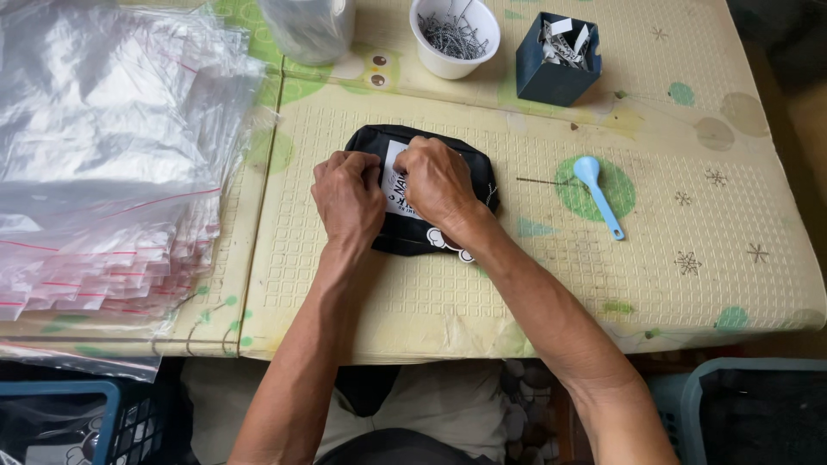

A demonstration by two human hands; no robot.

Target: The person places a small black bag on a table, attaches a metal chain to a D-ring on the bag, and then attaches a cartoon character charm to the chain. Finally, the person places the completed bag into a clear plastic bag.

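A small black fabric pouch [463, 164] with a white printed patch lies on the yellow padded mat [517, 284] in the middle of the head view. My left hand [347, 196] rests on its left half with the fingers curled down onto the fabric. My right hand [438, 179] presses on its upper middle, fingers bent over the white patch. Both hands touch the pouch and hide most of it; only its edges and lower right corner with a white print show.
A thick pile of clear zip bags [103, 155] fills the left. At the back stand a white cup of metal pins [455, 34] and a dark blue box of paper tags [557, 58]. A light blue plastic spoon [598, 194] lies right of the pouch. Blue baskets [741, 405] sit below.
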